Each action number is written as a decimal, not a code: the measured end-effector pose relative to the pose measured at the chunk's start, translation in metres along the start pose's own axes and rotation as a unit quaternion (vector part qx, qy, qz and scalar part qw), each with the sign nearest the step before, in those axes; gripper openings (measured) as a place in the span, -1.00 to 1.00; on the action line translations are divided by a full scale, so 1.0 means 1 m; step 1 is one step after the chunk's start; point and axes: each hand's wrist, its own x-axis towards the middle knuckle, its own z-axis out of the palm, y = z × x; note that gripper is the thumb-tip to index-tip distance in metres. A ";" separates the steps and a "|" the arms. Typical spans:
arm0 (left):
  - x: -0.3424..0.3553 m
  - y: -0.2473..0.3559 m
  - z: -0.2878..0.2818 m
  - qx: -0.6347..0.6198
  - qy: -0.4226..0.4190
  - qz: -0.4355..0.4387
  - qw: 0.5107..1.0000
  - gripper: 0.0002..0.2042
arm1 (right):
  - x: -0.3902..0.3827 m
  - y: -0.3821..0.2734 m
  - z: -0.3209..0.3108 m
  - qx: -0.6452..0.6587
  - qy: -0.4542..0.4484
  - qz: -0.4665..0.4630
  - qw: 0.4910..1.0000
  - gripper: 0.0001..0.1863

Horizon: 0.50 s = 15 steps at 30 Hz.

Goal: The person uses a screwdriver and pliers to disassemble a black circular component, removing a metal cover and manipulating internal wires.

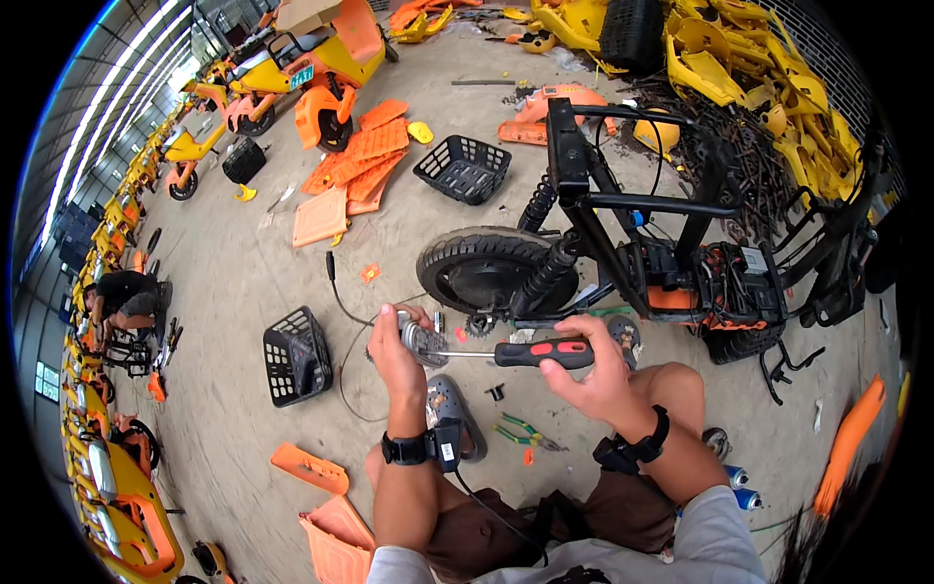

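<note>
My left hand [393,362] is closed around a round, silvery metal part [424,341], whose exact kind I cannot make out. In my right hand [595,378] is a screwdriver [525,354] with a black and red handle. Its shaft points left, and the tip meets the round part or lies right beside it. Just beyond my hands, a stripped black scooter frame [671,204] stands with its rear wheel [477,265] toward me. Below the screwdriver, pliers [525,434] with green and yellow handles lie on the floor near a small black piece [496,392].
Black plastic baskets [297,356] lie to the left and farther ahead. Orange panels [360,161] are stacked beyond, with yellow scrap [720,58] heaped at the far right. Loose cable [341,292] curls on the floor. Another person [126,302] crouches at left beside rows of scooters [126,487].
</note>
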 end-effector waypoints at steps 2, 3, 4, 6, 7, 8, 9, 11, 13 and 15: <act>-0.005 0.004 0.001 0.008 0.018 -0.012 1.000 -0.58 | -0.006 0.002 -0.003 0.084 -0.030 0.156 0.984 -0.58; -0.005 0.005 0.001 0.015 0.013 -0.006 1.000 -0.58 | -0.008 0.003 -0.005 0.126 -0.046 0.233 0.963 -0.58; -0.004 0.005 0.001 0.022 0.009 0.000 1.000 -0.58 | -0.005 0.004 -0.006 0.080 -0.056 0.228 0.969 -0.60; -0.006 0.004 -0.001 0.025 0.011 0.005 1.000 -0.58 | -0.006 0.003 -0.002 0.071 -0.040 0.191 0.978 -0.59; -0.007 0.004 -0.002 0.020 0.014 0.008 1.000 -0.58 | -0.006 0.002 0.001 0.067 -0.032 0.172 0.982 -0.58; -0.007 0.004 -0.003 0.017 0.019 0.011 1.000 -0.57 | -0.007 0.000 0.003 0.068 -0.030 0.152 0.986 -0.58; -0.007 0.005 -0.004 0.006 0.021 0.010 1.000 -0.58 | -0.008 -0.003 0.004 0.068 -0.028 0.132 0.989 -0.58; -0.005 0.008 -0.008 -0.015 0.024 0.006 1.000 -0.58 | -0.009 -0.004 0.006 0.044 -0.024 0.082 0.995 -0.56; -0.005 0.010 -0.009 -0.012 0.022 0.007 1.000 -0.58 | -0.009 -0.001 0.008 -0.005 -0.020 0.023 1.000 -0.51; -0.007 0.012 -0.009 -0.008 0.022 0.005 1.000 -0.59 | -0.010 0.005 0.011 0.050 -0.004 0.043 0.998 -0.54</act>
